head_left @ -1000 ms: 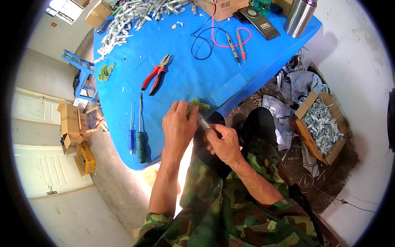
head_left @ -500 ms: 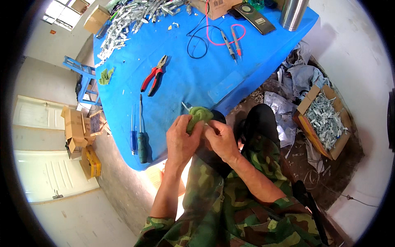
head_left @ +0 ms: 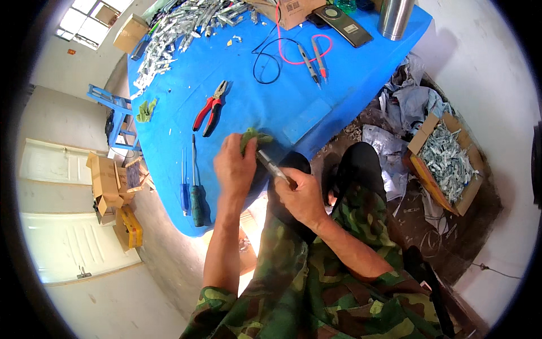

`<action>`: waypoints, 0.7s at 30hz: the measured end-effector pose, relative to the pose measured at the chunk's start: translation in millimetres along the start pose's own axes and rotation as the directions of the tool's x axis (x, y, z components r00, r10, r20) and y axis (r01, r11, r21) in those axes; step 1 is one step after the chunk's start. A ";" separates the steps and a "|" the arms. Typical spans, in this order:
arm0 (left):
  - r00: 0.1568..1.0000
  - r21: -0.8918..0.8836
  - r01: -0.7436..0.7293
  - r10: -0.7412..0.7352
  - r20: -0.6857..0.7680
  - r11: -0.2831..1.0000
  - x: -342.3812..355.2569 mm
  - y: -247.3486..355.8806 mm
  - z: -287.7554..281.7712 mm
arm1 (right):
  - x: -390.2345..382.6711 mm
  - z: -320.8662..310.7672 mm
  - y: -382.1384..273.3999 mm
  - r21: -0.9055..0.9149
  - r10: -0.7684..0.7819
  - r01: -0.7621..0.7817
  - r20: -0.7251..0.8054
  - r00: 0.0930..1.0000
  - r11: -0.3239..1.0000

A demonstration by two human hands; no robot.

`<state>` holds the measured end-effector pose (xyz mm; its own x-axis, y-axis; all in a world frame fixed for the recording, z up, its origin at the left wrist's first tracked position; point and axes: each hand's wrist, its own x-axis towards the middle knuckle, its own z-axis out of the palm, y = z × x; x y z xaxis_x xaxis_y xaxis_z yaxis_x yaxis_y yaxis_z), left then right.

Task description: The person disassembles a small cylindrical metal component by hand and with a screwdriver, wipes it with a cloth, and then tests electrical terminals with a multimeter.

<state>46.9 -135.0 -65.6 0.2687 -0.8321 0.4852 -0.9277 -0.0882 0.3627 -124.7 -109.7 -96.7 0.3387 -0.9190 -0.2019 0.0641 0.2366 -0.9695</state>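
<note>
A crumpled green cloth [head_left: 257, 136] is pinched in my left hand [head_left: 233, 166], just over the near edge of the table. My right hand [head_left: 302, 198] grips the lower end of a slim, silvery pen-like tube [head_left: 271, 165]. The tube slants up and left, its far tip close to the cloth; whether the two touch I cannot tell. Left of my hands lie a green-handled screwdriver [head_left: 196, 203] and a thinner blue-handled one [head_left: 184, 195]. Pliers with red and black handles [head_left: 210, 110] rest farther out.
Many similar silvery tubes [head_left: 183, 31] are heaped at the far left of the blue-covered table [head_left: 169, 141]. Two test probes [head_left: 307, 65] with wires, a dark phone-like device [head_left: 343, 25] and a steel flask [head_left: 394, 20] stand or lie far right. A floor carton [head_left: 446, 164] holds more tubes.
My left hand has drawn the cloth up and left, away from my right hand. The tube, mostly covered before, now shows between them. The view has shifted slightly.
</note>
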 end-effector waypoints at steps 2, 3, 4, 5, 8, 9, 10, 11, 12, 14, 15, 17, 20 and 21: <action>0.976 -0.105 0.201 -0.191 0.100 0.974 2.3 16.7 -23.5 | -1.3 -0.5 -5.1 -0.083 -0.074 0.069 -0.058 0.996 0.994; 0.946 -0.147 0.308 -0.287 0.151 0.940 -0.5 23.4 -34.9 | -1.9 -0.7 -7.1 -0.129 -0.113 0.103 -0.076 0.991 0.986; 0.963 -0.183 0.264 -0.247 0.112 0.947 -5.3 24.1 -37.5 | -1.0 -0.6 -5.9 -0.146 -0.172 0.157 -0.098 0.980 0.977; 0.969 -0.182 0.234 -0.214 0.125 0.955 -13.6 25.8 -38.5 | 0.7 -0.6 -3.8 -0.165 -0.231 0.211 -0.118 0.966 0.964; 0.987 -0.232 0.103 -0.071 0.142 0.967 -41.6 41.6 -37.9 | 2.7 -0.2 1.6 -0.243 -0.367 0.334 -0.102 0.925 0.911; 0.988 -0.181 0.060 -0.033 0.148 0.982 -48.7 45.6 -31.8 | 2.4 -1.2 4.3 -0.277 -0.399 0.362 -0.089 0.913 0.890; 0.991 -0.186 0.073 -0.050 0.126 0.980 -49.4 48.3 -29.7 | 2.2 -1.4 5.2 -0.300 -0.410 0.371 -0.076 0.909 0.879; 0.992 -0.192 0.085 -0.066 0.103 0.978 -48.3 49.4 -28.1 | 2.0 -1.6 6.0 -0.322 -0.421 0.381 -0.063 0.905 0.867; 0.991 -0.209 0.096 -0.075 0.109 0.973 -45.6 48.4 -25.9 | 1.5 -2.1 6.4 -0.344 -0.433 0.390 -0.054 0.900 0.854; 0.989 -0.246 0.118 -0.091 0.120 0.962 -39.3 45.9 -20.3 | 2.1 -3.5 9.8 -0.345 -0.439 0.393 -0.063 0.896 0.852; 0.988 -0.228 0.129 -0.104 0.115 0.965 -35.9 44.8 -18.7 | 4.4 -2.2 10.1 -0.339 -0.449 0.403 -0.069 0.891 0.850; 0.986 -0.196 0.148 -0.129 0.107 0.969 -31.8 42.3 -13.3 | 4.6 -1.3 11.5 -0.356 -0.453 0.404 -0.063 0.889 0.842; 0.992 -0.115 0.115 -0.108 0.063 0.987 -23.8 33.3 -7.4 | 6.4 -0.1 13.3 -0.352 -0.488 0.436 -0.071 0.870 0.829; 0.990 -0.105 0.130 -0.124 0.067 0.986 -21.3 28.9 -7.3 | 6.0 1.5 13.8 -0.344 -0.502 0.450 -0.076 0.861 0.824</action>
<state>16.3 -115.8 -59.7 0.3632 -0.8499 0.3818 -0.8526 -0.1379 0.5041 -120.4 -111.4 -111.1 0.1883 -0.9344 0.3024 -0.1173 -0.3271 -0.9377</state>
